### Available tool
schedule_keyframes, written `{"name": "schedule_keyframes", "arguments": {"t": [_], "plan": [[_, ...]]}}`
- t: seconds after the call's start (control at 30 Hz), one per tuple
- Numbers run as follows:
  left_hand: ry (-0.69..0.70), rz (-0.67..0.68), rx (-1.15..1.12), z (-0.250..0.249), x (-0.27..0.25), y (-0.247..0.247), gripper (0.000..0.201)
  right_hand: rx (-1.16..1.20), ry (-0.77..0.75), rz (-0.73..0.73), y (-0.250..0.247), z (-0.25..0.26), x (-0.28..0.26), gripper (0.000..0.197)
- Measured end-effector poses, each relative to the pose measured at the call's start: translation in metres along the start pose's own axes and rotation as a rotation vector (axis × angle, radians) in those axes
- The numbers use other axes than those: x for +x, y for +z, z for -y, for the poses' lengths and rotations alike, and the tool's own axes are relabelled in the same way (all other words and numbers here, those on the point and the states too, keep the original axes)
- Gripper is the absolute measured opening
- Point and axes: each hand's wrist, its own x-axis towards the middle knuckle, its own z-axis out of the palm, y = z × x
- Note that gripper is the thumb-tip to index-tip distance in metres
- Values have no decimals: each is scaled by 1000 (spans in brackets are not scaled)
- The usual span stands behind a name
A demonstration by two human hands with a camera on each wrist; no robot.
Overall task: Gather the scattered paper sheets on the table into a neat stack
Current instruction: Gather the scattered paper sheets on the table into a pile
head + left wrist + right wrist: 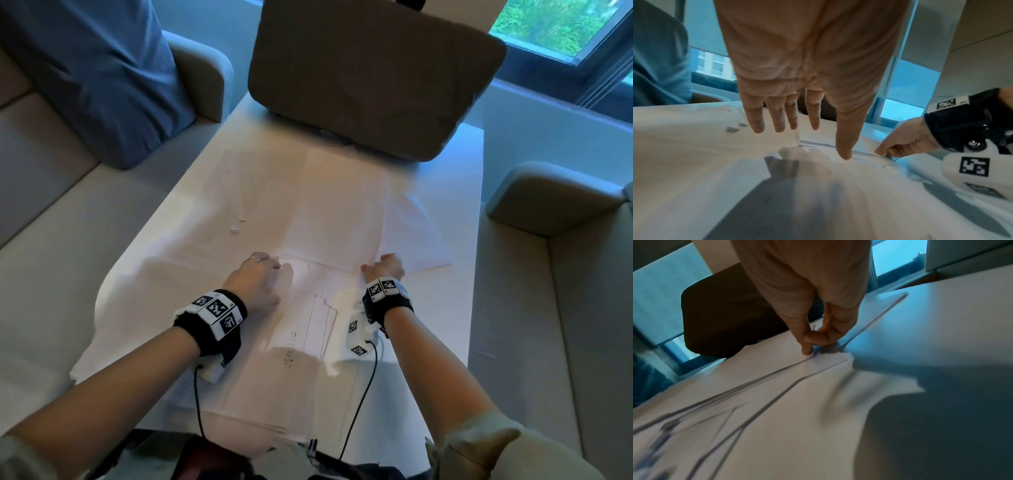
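The scattered white paper sheets lie on the white rectangular table, overlapping from the near edge to the far end. The unsorted far sheets lie directly ahead of both hands, long axes running roughly away from the person. A partly gathered pile of white sheets lies between the wrists.

The left hand is at the near left corner of the far sheets. Its fingers are extended and spread, palm down; the thumb tip meets the paper, and contact by the other fingers cannot be determined. It grips nothing.

The right hand is at the near right corner, and appears slightly nearer the offset rightmost sheet. Its fingers are curled, pinching a sheet edge at the corner.
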Motion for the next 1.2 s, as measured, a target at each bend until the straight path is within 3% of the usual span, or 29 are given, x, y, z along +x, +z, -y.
{"name": "schedule_keyframes", "arguments": {"t": [0.13,0.2,0.3,0.4,0.43,0.5,0.57,0.63,0.73,0.8,0.9,1.0,1.07,1.13,1.2], "plan": [[63,-31,-129,-20,26,-1,57,-24,18,75,-7,0,1,28],[120,-37,-133,-32,37,-1,59,30,-9,96,-8,1,-2,28],[212,-41,-142,-48,50,1,83,255,-113,180,-4,9,-11,30],[235,-40,-182,-65,63,7,105,298,-288,369,-11,22,-30,14],[231,-47,-166,-70,67,9,100,310,-322,431,-14,25,-34,10],[211,-61,-123,-75,79,11,64,345,-316,509,-18,26,-37,5],[151,-101,-146,-75,88,9,29,344,-270,428,-18,20,-26,23],[100,-131,-205,-73,94,7,26,183,-238,246,-15,10,-6,38],[69,-70,-256,-73,95,6,41,-131,-157,189,-8,-3,13,53],[89,-23,-319,-74,92,7,74,-157,-126,183,-5,-5,16,52],[215,-62,-356,-77,88,8,105,-38,-83,152,-3,-3,17,50],[353,-85,-275,-80,86,9,116,90,-56,175,1,-3,16,43],[396,-95,-215,-75,90,13,122,306,5,246,3,-2,12,28],[461,-93,-151,-70,93,15,113,515,52,304,-1,0,8,13],[504,-111,-134,-67,94,16,80,692,51,379,-9,2,3,8]]}}
